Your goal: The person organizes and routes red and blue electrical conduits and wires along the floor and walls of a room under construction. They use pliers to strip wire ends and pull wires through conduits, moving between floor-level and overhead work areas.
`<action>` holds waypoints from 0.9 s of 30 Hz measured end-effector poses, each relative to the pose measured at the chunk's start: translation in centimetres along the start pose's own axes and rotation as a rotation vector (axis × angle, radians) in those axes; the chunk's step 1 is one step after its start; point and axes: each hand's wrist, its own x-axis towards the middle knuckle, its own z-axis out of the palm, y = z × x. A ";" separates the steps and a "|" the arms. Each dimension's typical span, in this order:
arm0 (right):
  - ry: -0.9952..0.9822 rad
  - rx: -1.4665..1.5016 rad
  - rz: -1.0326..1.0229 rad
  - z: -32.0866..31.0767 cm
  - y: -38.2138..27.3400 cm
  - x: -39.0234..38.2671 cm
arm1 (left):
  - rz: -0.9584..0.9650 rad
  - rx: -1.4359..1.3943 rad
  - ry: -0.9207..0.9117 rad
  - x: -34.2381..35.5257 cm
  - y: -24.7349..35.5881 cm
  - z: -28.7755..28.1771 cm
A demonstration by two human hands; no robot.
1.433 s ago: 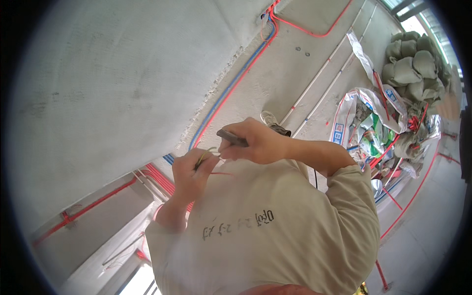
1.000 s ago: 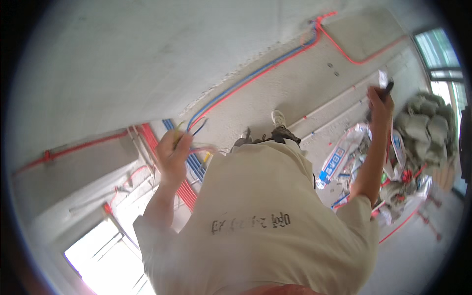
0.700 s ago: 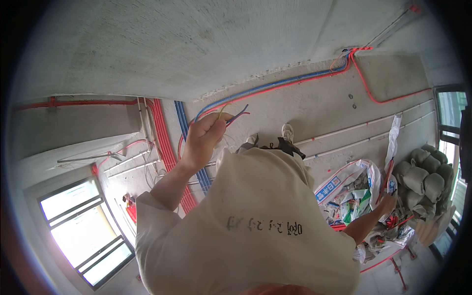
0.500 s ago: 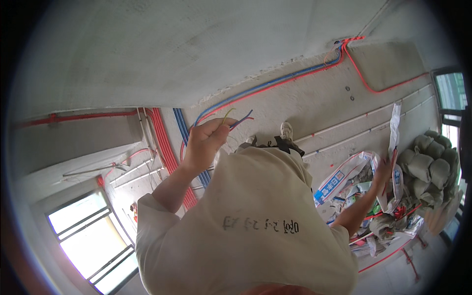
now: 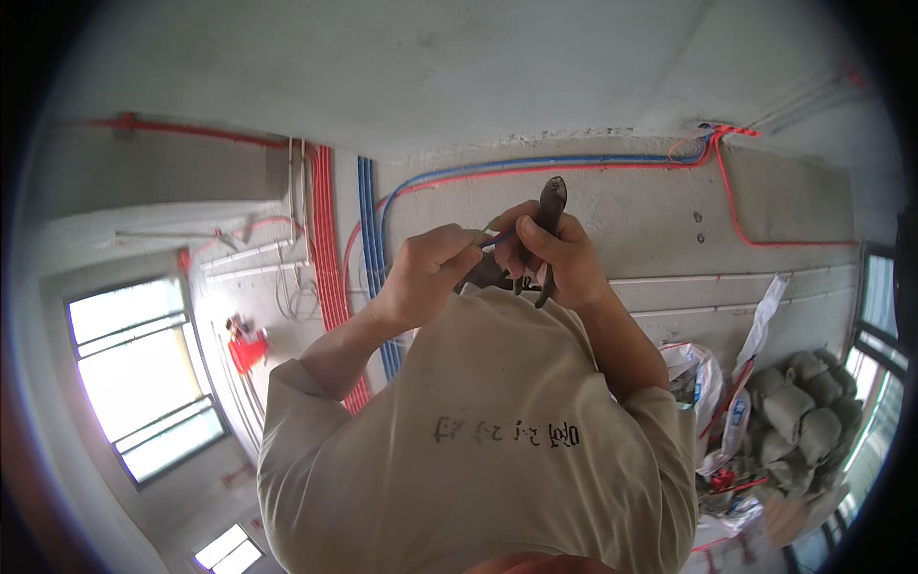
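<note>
– Starting with the head view: doing what with the right hand [image 5: 564, 256]?

– Gripping a pair of dark pliers [image 5: 554, 198], fingers wrapped firmly around, thumb lying along the side. Pointing the head of the pliers away from the shirt [image 5: 488, 402], handles showing below the palm and standing slightly apart.

– And with the left hand [image 5: 427, 273]?

– Pinching wires to the left of the pliers, thumb and forefinger pressed together. Showing a blue wire [image 5: 497, 237] and a yellow-green wire [image 5: 489, 229] in the narrow space between both hands, just left of the pliers.

– Touching the right fingers with the blue wire?

– Passing very close to those fingers; not being able to tell about contact, being too small to make out.

– Seeing what farther from the pliers?

– Finding a bundle of red pipes [image 5: 331, 253] well to the left of the pliers, with blue pipes [image 5: 366, 191] running alongside, nearer the pliers. Making out a bright window [image 5: 129, 354] at the far left of the pliers.

– And on the other side?

– Spotting white pipes [image 5: 708, 280] to the right of the pliers; then, farther right and lower than the pliers, a white sack [image 5: 705, 368] beside piled grey-green sacks [image 5: 786, 411].
</note>
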 end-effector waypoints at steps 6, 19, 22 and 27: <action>-0.050 -0.294 0.045 2.0 0.7 1.9 | 0.102 0.046 0.046 -2.7 -2.2 -1.2; -0.089 -1.107 -0.267 7.1 1.4 6.7 | 0.063 0.193 0.149 -6.0 -6.1 -5.9; 0.078 -0.724 -0.072 6.5 2.1 7.2 | -0.075 -0.420 0.095 -6.6 -6.8 -7.2; 0.093 -0.781 0.360 8.1 3.8 7.2 | -0.277 -1.081 -0.050 -6.5 -7.1 -8.0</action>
